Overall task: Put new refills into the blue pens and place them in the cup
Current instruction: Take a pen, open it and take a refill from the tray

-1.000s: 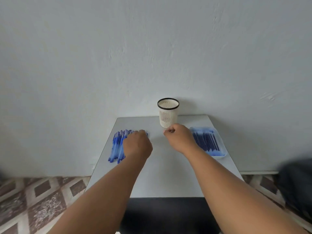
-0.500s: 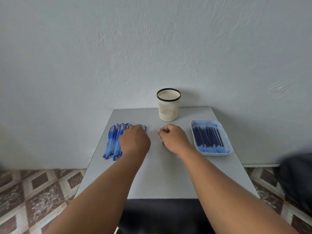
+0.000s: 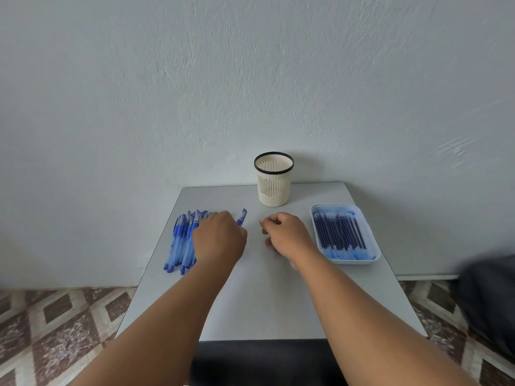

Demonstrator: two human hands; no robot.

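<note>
A pile of blue pens [image 3: 181,240] lies on the left of the grey table [image 3: 262,302]. My left hand [image 3: 220,238] is over the pile's right side, fingers curled round one blue pen [image 3: 242,217] whose end sticks out past the knuckles. My right hand [image 3: 287,235] rests at the table's middle with curled fingers and nothing visible in it. A cream slotted cup [image 3: 273,179] with a black rim stands empty at the back. A white tray [image 3: 373,246] on the right holds several dark blue refills [image 3: 340,232].
The table stands against a pale wall. Patterned floor tiles show on both sides. A dark blurred object [image 3: 490,302] sits at the right edge, off the table.
My right hand has drawn back from beside the cup toward the table's middle. My left hand stays on the pens, and one pen's end now pokes out past it.
</note>
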